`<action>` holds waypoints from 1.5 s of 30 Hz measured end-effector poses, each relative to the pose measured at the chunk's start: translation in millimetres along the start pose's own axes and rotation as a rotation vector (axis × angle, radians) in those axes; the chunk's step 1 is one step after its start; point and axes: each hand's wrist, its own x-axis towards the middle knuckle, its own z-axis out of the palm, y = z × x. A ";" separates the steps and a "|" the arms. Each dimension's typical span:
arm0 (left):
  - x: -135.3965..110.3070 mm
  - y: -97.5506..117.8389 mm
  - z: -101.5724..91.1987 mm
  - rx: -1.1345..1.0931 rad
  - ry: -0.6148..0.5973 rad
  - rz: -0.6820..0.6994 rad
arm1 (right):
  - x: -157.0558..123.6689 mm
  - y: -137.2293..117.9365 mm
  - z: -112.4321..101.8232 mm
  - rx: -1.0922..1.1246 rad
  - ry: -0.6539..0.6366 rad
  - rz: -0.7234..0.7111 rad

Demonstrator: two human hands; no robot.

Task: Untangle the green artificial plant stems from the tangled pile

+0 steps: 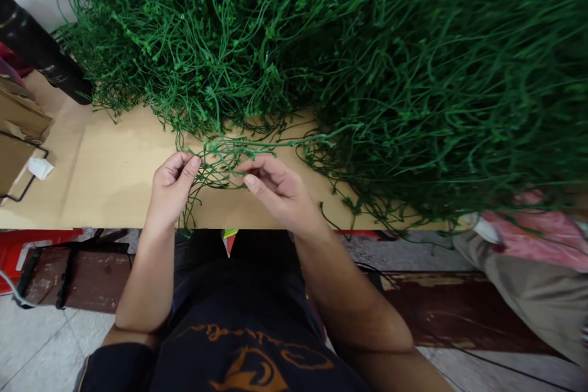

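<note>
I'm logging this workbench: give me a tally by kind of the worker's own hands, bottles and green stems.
Worker's left hand and right hand: 2
Black bottle: 1
Green stems: too tangled to count
Total, stems aside: 3

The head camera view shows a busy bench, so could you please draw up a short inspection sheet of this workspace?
Surface: brown tabletop, its near part visible before the person.
Job's things: large heap of green stems across the back and right; a smaller green bunch lies between the hands.
Clutter: black bottle, cardboard box and white scrap, all at left.
Hands: left hand pinches at the bunch's left edge; right hand is at its right side, grip unclear.
Cables: pale cable at lower left; dark cable at lower right.
Surroundings: tiled floor, another person's leg at right.
</note>
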 end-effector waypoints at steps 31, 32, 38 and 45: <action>0.2 -2.2 1.6 -0.169 -0.022 -0.124 | 13.3 3.1 11.1 0.678 0.129 0.239; 0.7 -2.2 2.5 -0.158 -0.014 -0.113 | 12.8 2.8 11.7 0.635 0.094 0.224; 0.0 -3.9 9.0 -0.141 -0.007 -0.067 | 10.5 0.5 22.8 0.358 -0.011 0.195; -1.7 -3.2 13.0 -0.117 -0.040 -0.024 | 11.8 -0.7 24.6 0.308 0.058 0.197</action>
